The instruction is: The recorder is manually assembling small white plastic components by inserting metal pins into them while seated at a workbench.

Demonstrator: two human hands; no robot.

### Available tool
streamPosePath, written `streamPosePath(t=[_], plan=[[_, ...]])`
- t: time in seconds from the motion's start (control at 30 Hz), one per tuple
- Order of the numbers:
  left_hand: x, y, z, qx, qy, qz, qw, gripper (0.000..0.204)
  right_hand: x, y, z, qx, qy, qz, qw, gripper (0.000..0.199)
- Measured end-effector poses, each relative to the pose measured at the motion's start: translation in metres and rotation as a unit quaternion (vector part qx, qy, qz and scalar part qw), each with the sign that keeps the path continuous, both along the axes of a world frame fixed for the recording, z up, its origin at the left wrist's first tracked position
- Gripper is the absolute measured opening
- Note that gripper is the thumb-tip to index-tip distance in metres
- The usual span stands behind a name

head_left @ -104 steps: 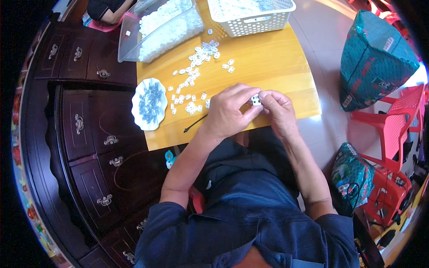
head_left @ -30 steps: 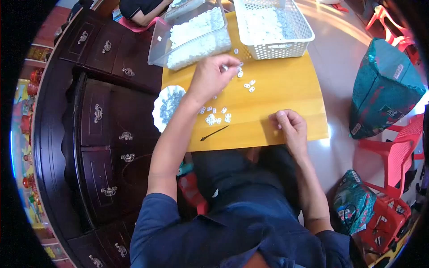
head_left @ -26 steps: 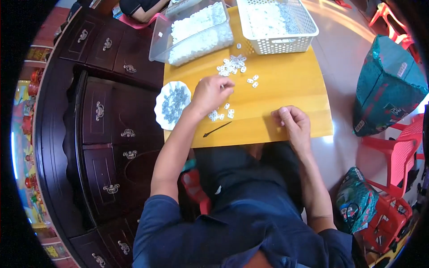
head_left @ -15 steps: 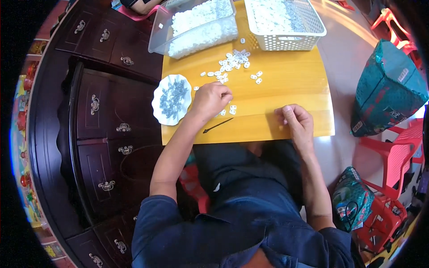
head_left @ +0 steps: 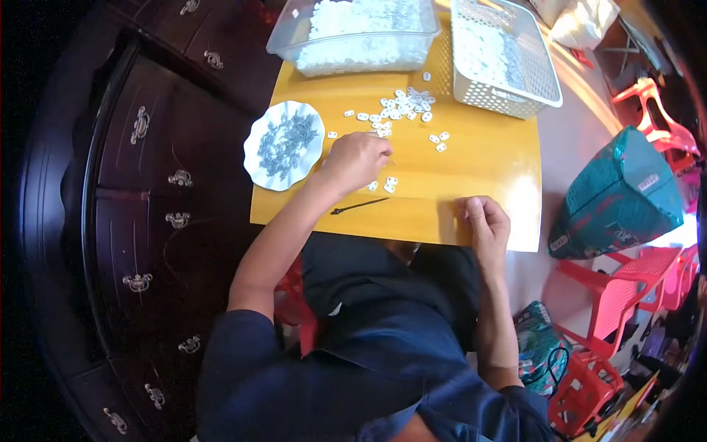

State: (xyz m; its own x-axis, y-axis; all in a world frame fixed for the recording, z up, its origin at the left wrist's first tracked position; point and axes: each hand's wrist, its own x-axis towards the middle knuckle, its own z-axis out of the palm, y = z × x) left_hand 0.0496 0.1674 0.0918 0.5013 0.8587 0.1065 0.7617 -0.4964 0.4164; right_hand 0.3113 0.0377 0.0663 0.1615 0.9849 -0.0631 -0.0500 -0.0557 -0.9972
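My left hand (head_left: 359,158) is over the middle of the yellow table (head_left: 464,177), its fingers pinched together. What they hold, if anything, is too small to make out. My right hand (head_left: 487,221) rests by the table's near right edge, thumb pressed against curled fingers whose contents are hidden. Small white oval pieces with two dark holes (head_left: 406,104) lie in a loose pile beyond my left hand, and a few sit close to it. A thin black stick-like tool (head_left: 361,205) lies in front of that hand. To its left stands a white wavy-rimmed dish (head_left: 254,147) of small grey pieces.
At the far edge stand a clear plastic tub (head_left: 361,53) and a white perforated basket (head_left: 508,101), both heaped with white pieces. Dark wooden drawers (head_left: 147,243) flank the left. Right of the table are a teal bag (head_left: 618,199) and red plastic chairs (head_left: 626,291).
The view has shifted and turned a little. My left hand stays over the table, its fingers still pinched. The right hand keeps its place near the edge, thumb still against the fingers.
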Motion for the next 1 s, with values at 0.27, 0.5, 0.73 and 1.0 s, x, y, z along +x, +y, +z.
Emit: streamPosePath(t=[0.27,0.5,0.73,1.0], plan=[[0.008,0.000,-0.001,0.017,0.018,-0.053,0.998,0.010,-0.018,0.026,-0.003,0.034,-0.058,-0.017,0.998,0.017],[0.014,0.009,0.001,0.093,0.100,-0.155,0.979,0.011,-0.030,0.080,0.015,0.117,-0.364,-0.015,0.924,0.013],[-0.003,-0.010,0.022,0.040,-0.072,-0.111,0.990,0.005,-0.033,0.099,0.004,0.138,-0.470,-0.025,0.871,0.012],[-0.001,-0.070,0.016,-0.100,-0.318,-0.008,0.943,0.013,-0.037,0.106,0.001,0.137,-0.483,-0.018,0.864,0.011]])
